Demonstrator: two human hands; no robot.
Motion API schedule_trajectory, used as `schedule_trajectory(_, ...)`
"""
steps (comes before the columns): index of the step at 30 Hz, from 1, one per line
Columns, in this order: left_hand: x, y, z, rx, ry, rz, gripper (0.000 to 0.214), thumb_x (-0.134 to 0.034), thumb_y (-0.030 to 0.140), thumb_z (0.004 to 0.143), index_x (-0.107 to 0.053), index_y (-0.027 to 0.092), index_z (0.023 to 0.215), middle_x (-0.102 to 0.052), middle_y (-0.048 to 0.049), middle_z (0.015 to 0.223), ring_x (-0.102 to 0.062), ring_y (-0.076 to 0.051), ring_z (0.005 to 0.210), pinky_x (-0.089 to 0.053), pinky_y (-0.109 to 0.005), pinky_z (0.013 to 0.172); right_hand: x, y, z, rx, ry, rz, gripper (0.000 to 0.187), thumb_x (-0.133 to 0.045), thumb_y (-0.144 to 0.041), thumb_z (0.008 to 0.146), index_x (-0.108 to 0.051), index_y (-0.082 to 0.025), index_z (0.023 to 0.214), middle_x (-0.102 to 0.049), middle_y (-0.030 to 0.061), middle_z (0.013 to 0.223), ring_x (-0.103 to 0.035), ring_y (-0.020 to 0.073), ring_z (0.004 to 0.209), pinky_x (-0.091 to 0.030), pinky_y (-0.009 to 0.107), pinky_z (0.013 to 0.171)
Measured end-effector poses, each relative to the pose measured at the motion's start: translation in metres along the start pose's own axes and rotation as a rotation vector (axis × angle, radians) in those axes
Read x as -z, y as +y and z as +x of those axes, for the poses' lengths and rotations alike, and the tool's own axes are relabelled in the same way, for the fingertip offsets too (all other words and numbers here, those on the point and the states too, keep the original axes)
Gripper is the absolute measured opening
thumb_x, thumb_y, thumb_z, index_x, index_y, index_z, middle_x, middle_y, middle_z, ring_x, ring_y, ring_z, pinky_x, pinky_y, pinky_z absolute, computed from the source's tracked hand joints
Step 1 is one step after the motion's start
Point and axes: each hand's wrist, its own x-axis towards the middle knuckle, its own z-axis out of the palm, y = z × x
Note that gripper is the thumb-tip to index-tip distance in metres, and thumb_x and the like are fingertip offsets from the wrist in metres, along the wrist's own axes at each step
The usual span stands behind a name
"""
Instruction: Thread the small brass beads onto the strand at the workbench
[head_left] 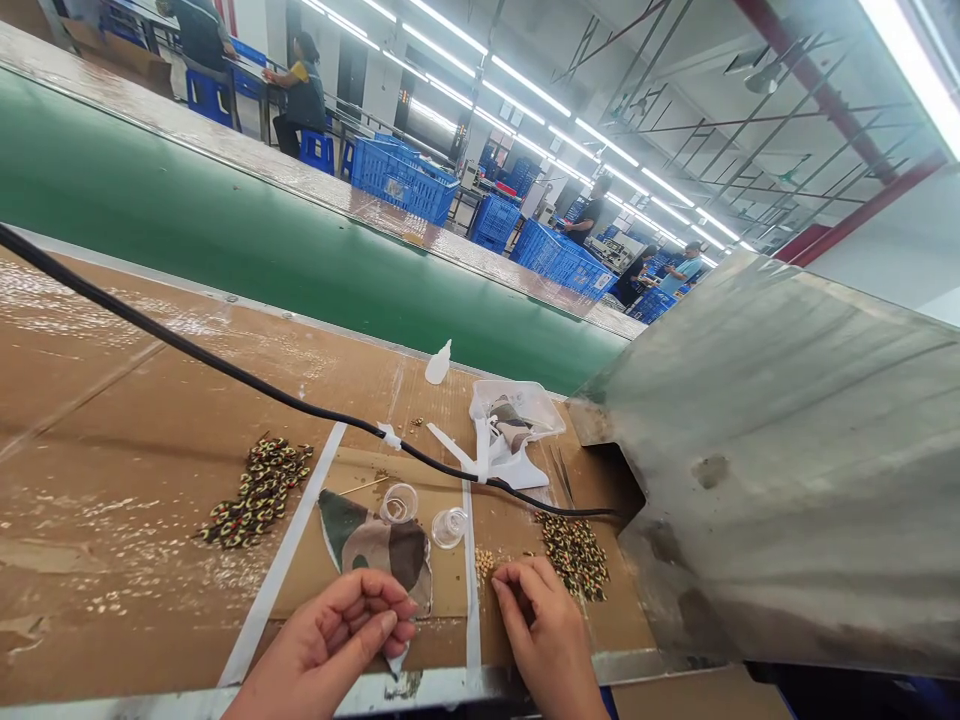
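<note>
My left hand (pixel 349 635) is closed, thumb against curled fingers, over the near edge of a camouflage cloth piece (pixel 375 545); whatever it holds is too small or hidden to name. A small pale tip (pixel 397 660) shows below those fingers. My right hand (pixel 546 630) is also closed, its thumb and index fingertips together beside a little heap of tiny beige pieces (pixel 484 562); I cannot make out anything between them. Just beyond it lies a pile of small black, yellow and red patterned pieces (pixel 576 555). Two clear plastic cups (pixel 399 503) (pixel 449 527) stand by the cloth.
A similar patterned pile (pixel 259 490) lies left. A black cable (pixel 300 402) crosses the cardboard-covered table. Behind it are a white squeeze bottle (pixel 439 362), a clear tub (pixel 517 405) and tweezers (pixel 561 475). A metal housing (pixel 787 460) blocks the right; a green belt (pixel 300 260) runs behind.
</note>
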Motion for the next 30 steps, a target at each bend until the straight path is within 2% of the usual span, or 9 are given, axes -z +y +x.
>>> schedule_trajectory(7,0.002,-0.006,0.004,0.005,-0.031,-0.043,0.032,-0.075,0.046,0.064,-0.067,0.019,0.078,-0.072,-0.0050,0.075,-0.064,-0.019,0.071,-0.052,-0.028,0.067,-0.002,-0.005,0.002,-0.018,-0.014,0.001,0.016,-0.045,-0.025,0.091,-0.058,-0.024,0.082,-0.059,0.0007,0.082,-0.057,0.0169,0.076,-0.042,0.028,0.070)
schedule_trajectory(13,-0.002,0.001,0.003,0.008,-0.032,-0.047,0.028,-0.074,0.044,0.066,-0.067,0.019,0.078,-0.071,-0.0027,0.073,-0.062,-0.017,0.069,-0.051,-0.027,0.068,0.001,-0.007,0.002,0.020,-0.068,0.036,0.014,-0.045,-0.022,0.092,-0.057,-0.024,0.085,-0.059,0.0000,0.084,-0.057,0.0155,0.079,-0.042,0.026,0.072)
schedule_trajectory(18,-0.004,0.005,0.000,0.031,-0.010,-0.038,0.032,-0.076,0.046,0.062,-0.067,0.019,0.076,-0.070,-0.0024,0.071,-0.062,-0.017,0.067,-0.051,-0.027,0.066,0.007,-0.004,0.003,0.040,-0.046,-0.001,0.015,-0.044,-0.022,0.093,-0.058,-0.023,0.087,-0.059,0.0012,0.086,-0.057,0.0156,0.080,-0.043,0.026,0.073)
schedule_trajectory(24,-0.005,0.006,-0.002,0.029,-0.002,-0.040,0.031,-0.076,0.046,0.062,-0.067,0.019,0.075,-0.070,-0.0024,0.070,-0.061,-0.017,0.066,-0.051,-0.027,0.066,0.011,-0.003,0.009,0.202,-0.029,-0.147,0.014,-0.045,-0.021,0.093,-0.059,-0.024,0.090,-0.061,0.0011,0.087,-0.056,0.0163,0.082,-0.043,0.029,0.074)
schedule_trajectory(30,-0.005,0.005,-0.002,0.013,-0.013,-0.049,0.030,-0.075,0.045,0.064,-0.066,0.019,0.077,-0.071,-0.0030,0.073,-0.062,-0.017,0.068,-0.051,-0.028,0.067,0.013,-0.004,0.019,0.357,-0.048,-0.290,0.018,-0.044,-0.023,0.094,-0.060,-0.023,0.086,-0.060,0.0010,0.080,-0.055,0.0154,0.073,-0.042,0.029,0.068)
